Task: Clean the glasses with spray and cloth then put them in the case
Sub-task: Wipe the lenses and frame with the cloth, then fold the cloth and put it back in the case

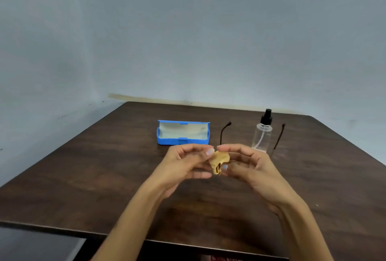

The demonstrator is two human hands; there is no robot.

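A small tan cloth (219,161) is pinched between the fingertips of my left hand (183,164) and my right hand (248,164), above the middle of the table. Right behind the hands are the glasses (278,137), with thin dark temples pointing away from me. One temple (224,133) shows left of the spray bottle and the other shows right of it. My hands mostly hide the front of the glasses, and I cannot tell whether the cloth touches a lens. A clear spray bottle (262,135) with a black pump stands between the temples. The blue case (182,141) lies open to the left.
The dark wooden table (83,177) has its front edge close to me and a rounded far right corner. A pale blue wall rises behind it. A dark object (37,244) sits below the table edge at the lower left.
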